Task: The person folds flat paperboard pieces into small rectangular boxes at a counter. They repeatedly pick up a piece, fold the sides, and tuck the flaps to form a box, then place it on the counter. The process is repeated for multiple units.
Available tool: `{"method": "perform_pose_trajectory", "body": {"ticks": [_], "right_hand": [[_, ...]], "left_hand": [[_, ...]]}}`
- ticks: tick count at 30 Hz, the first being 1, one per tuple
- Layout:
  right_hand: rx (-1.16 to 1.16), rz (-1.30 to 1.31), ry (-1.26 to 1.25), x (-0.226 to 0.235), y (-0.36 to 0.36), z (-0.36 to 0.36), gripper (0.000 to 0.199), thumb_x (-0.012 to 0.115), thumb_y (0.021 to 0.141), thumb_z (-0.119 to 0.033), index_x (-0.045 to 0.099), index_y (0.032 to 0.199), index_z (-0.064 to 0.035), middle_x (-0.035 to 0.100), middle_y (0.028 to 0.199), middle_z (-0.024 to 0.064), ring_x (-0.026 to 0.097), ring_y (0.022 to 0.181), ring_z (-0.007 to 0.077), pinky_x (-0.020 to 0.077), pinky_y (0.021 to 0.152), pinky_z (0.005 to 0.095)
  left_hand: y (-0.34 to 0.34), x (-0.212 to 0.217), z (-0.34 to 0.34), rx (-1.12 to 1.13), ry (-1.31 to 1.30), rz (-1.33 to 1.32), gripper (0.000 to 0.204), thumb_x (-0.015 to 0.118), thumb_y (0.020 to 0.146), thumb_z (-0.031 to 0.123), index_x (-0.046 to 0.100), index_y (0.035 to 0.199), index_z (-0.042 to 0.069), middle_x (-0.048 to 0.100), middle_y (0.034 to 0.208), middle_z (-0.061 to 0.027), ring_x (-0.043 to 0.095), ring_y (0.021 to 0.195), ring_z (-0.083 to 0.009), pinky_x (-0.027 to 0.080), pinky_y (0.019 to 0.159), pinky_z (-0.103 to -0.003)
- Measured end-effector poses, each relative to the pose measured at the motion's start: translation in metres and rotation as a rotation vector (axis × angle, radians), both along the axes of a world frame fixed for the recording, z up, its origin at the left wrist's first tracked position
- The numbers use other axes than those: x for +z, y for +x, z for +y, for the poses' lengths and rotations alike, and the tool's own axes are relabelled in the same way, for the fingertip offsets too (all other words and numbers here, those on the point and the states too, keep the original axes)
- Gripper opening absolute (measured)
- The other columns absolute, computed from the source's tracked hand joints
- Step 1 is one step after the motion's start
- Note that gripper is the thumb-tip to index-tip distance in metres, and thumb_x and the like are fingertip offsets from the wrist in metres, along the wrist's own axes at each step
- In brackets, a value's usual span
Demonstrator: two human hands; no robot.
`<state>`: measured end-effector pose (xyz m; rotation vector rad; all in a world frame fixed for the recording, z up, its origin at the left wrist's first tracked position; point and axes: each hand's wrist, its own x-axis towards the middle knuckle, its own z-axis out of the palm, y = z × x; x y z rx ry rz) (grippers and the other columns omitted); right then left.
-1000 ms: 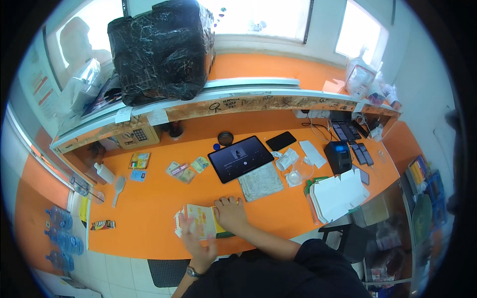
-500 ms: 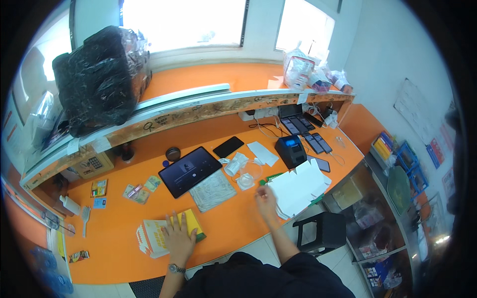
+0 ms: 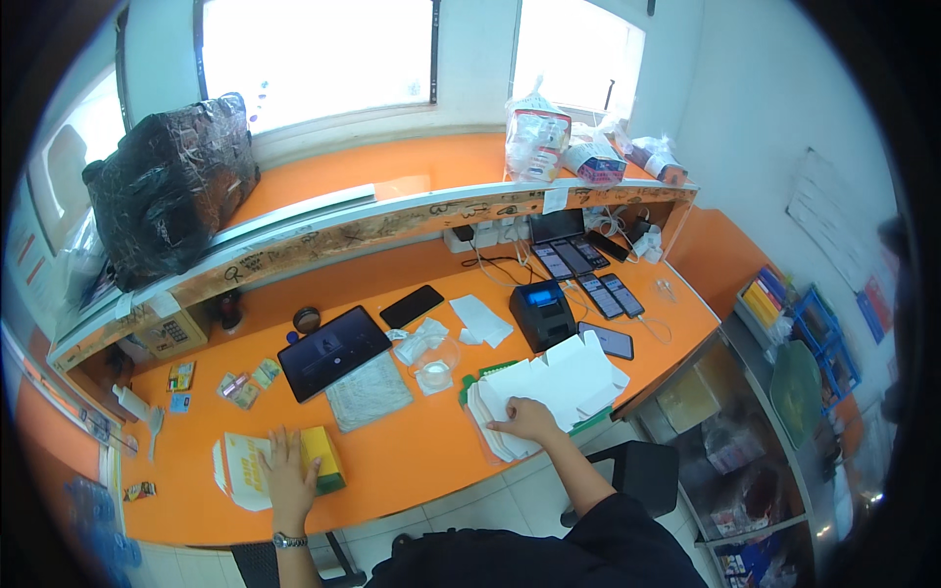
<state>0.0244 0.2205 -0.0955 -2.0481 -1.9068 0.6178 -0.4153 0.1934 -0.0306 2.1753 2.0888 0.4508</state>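
My left hand [image 3: 285, 477] lies spread over a yellow, white and green carton [image 3: 320, 459] near the front edge of the counter, its white printed flap reaching out to the left. At the right, my right hand [image 3: 526, 421] is over a stack of flat white box blanks [image 3: 559, 377]. Its fingers are curled at the stack's near-left edge, closed on a blank; how many it grips is hidden. Green edges show beneath the stack. A clear plastic cup [image 3: 433, 373] and a paper sheet in a plastic sleeve [image 3: 369, 394] lie between the hands.
A tablet [image 3: 333, 351], a black phone [image 3: 412, 307] and a small black printer [image 3: 542, 316] stand on the orange counter [image 3: 412, 461]. Several phones with cables lie at the back right. A black stool [image 3: 627, 480] is by the front edge. A black wrapped bundle [image 3: 172, 186] sits on the upper ledge.
My right hand has come down from above the stack's left corner onto the white blanks. My left hand stays spread on the carton. The whole view has shifted.
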Motion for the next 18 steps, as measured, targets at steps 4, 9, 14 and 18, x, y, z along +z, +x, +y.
{"method": "perform_pose_trajectory", "body": {"ticks": [4, 9, 14, 18], "right_hand": [[0.04, 0.345, 0.031, 0.011, 0.024, -0.004, 0.034, 0.065, 0.08, -0.035, 0.058, 0.083, -0.0015, 0.062, 0.076, 0.0145, 0.061, 0.071, 0.0288, 0.0466, 0.064, 0.0373], [0.181, 0.226, 0.237, 0.108, 0.073, -0.054, 0.016, 0.057, 0.082, -0.015, 0.057, 0.092, -0.0025, 0.058, 0.079, 0.0194, 0.059, 0.077, 0.0357, 0.0458, 0.067, 0.0402], [0.56, 0.143, 0.396, 0.22, 0.096, -0.142, 0.017, 0.061, 0.08, -0.014, 0.061, 0.094, -0.0055, 0.06, 0.083, 0.0137, 0.059, 0.081, 0.034, 0.0459, 0.072, 0.04], [0.541, 0.249, 1.112, 0.295, 0.119, -0.223, 0.02, 0.064, 0.075, -0.01, 0.061, 0.094, -0.0073, 0.06, 0.093, 0.0117, 0.059, 0.086, 0.0301, 0.0465, 0.074, 0.0427]], "left_hand": [[0.078, 0.038, -0.03, -0.22, 0.242, -0.232, 0.055, 0.06, 0.085, 0.031, 0.047, 0.133, 0.009, 0.035, 0.145, -0.0149, 0.024, 0.138, -0.035, 0.013, 0.11, -0.056], [0.203, 0.087, -0.063, -0.541, 0.393, -0.306, 0.061, 0.071, 0.078, 0.027, 0.048, 0.132, 0.011, 0.041, 0.139, -0.015, 0.03, 0.136, -0.0334, 0.02, 0.109, -0.053], [0.299, 0.102, -0.068, -0.754, 0.314, -0.596, 0.05, 0.08, 0.069, 0.024, 0.06, 0.112, 0.008, 0.06, 0.117, -0.0117, 0.052, 0.118, -0.0276, 0.036, 0.102, -0.042], [0.329, 0.108, -0.095, -0.964, 0.157, -0.801, 0.011, 0.074, 0.076, 0.011, 0.069, 0.084, 0.006, 0.067, 0.076, -0.0053, 0.066, 0.073, -0.0202, 0.049, 0.064, -0.029]]}}
